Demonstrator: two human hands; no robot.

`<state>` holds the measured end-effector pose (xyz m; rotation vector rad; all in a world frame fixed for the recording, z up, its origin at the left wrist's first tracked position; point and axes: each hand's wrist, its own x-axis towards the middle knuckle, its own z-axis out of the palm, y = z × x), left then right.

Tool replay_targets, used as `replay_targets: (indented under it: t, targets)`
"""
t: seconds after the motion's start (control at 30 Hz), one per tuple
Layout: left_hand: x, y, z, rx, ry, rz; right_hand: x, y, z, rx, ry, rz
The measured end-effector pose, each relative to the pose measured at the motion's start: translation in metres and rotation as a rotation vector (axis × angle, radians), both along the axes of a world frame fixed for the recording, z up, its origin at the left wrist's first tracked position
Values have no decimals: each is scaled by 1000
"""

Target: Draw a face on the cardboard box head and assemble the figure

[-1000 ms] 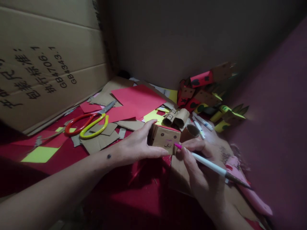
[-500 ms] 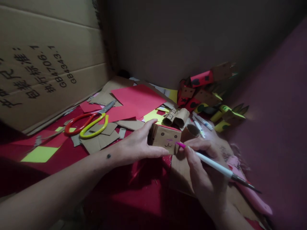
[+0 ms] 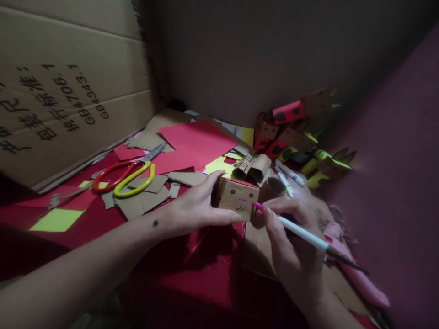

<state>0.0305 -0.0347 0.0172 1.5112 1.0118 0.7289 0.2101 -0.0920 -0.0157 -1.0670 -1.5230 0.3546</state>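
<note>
A small cardboard box (image 3: 228, 198) with a drawn face, two round eyes and a wavy mouth, sits in the grip of my left hand (image 3: 199, 205). The thumb presses along its lower front and the fingers wrap its left side, partly hidden behind it. My right hand (image 3: 295, 242) pinches a white-barrelled marker pen (image 3: 303, 234) with a pink tip. That tip is at the right part of the drawn face, close to or touching the cardboard. A purple mark shows between the eyes and the mouth.
Red- and yellow-handled scissors (image 3: 133, 179) lie among cardboard scraps and red paper (image 3: 202, 144). Cardboard tubes (image 3: 259, 168) and more markers (image 3: 290, 173) lie beyond the box. Decorated figures (image 3: 290, 112) pile at the back right. A pink tool (image 3: 360, 274) lies right; a large carton (image 3: 113, 50) stands left.
The marker's tip has shifted very slightly right, and its back end has swung a little up and left. My left hand and the box stay in place.
</note>
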Motion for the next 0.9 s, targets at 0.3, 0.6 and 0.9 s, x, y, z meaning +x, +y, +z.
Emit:
replay_targets:
  t: [0.3,0.6,0.9]
  targets:
    - [0,2,-2,11,-4,-10,1,2,-2,1,34,74]
    - [0,1,-1,17,8,0,0,2,-2,-1,43,106]
    - [0,0,0,31,44,17,3,0,-2,-5,76,119]
